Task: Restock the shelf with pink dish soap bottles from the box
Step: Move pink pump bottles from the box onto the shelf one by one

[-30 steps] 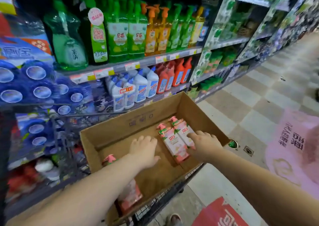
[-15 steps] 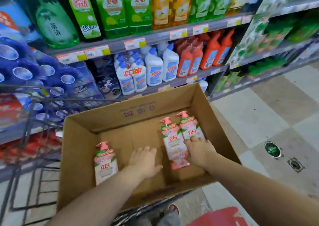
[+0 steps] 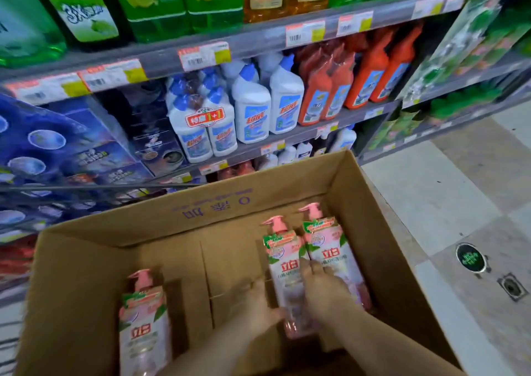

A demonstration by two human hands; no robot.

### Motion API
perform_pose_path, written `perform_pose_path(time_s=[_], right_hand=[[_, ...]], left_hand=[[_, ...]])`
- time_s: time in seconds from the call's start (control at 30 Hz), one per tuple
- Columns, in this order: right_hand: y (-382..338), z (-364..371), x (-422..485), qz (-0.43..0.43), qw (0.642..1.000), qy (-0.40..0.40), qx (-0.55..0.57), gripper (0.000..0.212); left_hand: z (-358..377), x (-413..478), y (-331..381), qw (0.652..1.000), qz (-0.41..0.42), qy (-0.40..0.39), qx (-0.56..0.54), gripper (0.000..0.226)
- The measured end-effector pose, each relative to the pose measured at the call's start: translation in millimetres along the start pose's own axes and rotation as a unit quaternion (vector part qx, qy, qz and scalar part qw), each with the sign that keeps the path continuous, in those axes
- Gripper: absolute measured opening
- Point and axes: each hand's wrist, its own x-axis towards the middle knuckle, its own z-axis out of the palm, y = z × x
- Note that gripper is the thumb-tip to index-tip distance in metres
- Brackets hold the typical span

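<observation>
Plainly, from the head view, two pink bottles lie flat, side by side, in the right half of the box: the inner bottle and the outer bottle. Their pumps point at the far wall, with long axes running up the frame. The right hand rests across their lower halves; blur hides whether its fingers curl round either. The left hand lies just left of the inner bottle, fingers fairly straight on the cardboard. A third bottle lies at lower left, well apart. The pair looks the likelier pick, one bottle per hand.

The head view looks steeply down, close into the box, shelves ahead.
</observation>
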Motion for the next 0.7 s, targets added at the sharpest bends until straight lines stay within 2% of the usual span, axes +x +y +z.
perform_pose_path(time_s=[0.1,0.2,0.3,0.4,0.53,0.63,0.7], right_hand=[[-1.1,9.4,13.7,0.019,0.998,0.001,0.059,0.088],[-5.4,20.5,22.1,0.037,0.992,0.027,0.114,0.089],[-8.4,22.7,30.5,0.056,0.983,0.071,0.158,0.086],[-9.2,21.3,37.3,0.069,0.976,0.082,0.189,0.082],[-16.8,23.7,42.8,0.044,0.967,0.096,0.23,0.056],[-25.2,26.6,51.7,0.044,0.957,0.064,0.279,0.065],[-24.4,26.7,58.6,0.054,0.925,0.023,0.376,0.072]], left_hand=[[9.4,15.8,5.4,0.992,0.028,-0.023,-0.125,0.058],[22.8,30.3,6.1,0.975,0.033,-0.022,-0.217,0.045],[32.1,42.2,3.1,0.955,0.012,-0.027,-0.294,0.045],[40.4,48.7,-2.5,0.93,0.005,-0.052,-0.363,0.051],[46.6,53.6,-9.5,0.899,-0.065,-0.03,-0.432,0.034],[41.4,50.1,-11.6,0.897,-0.089,-0.025,-0.432,0.029],[43.0,49.3,-18.2,0.895,-0.087,-0.009,-0.437,0.028]])
